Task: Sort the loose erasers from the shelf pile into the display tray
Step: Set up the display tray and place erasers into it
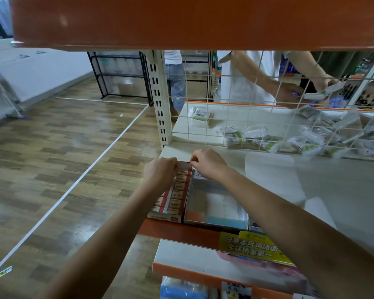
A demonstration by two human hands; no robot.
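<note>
A red and white display tray [165,219] stands at the left end of the shelf, filled with rows of several red-sleeved erasers [177,195]. My left hand [159,174] curls over the tray's far left corner. My right hand [207,164] pinches the far rim of the tray, or an eraser at that rim; which one is hidden by the fingers. Beside the tray on the right stands a second white tray [216,221], its floor bare, with one boxed item [200,175] at its far end.
A wire grid [257,117] backs the shelf; beyond it lie packets [311,139] where another person handles a pack. A white cardboard flap [270,169] lies right of the trays. An orange shelf [181,22] hangs overhead. A yellow sign [253,247] hangs on the shelf edge.
</note>
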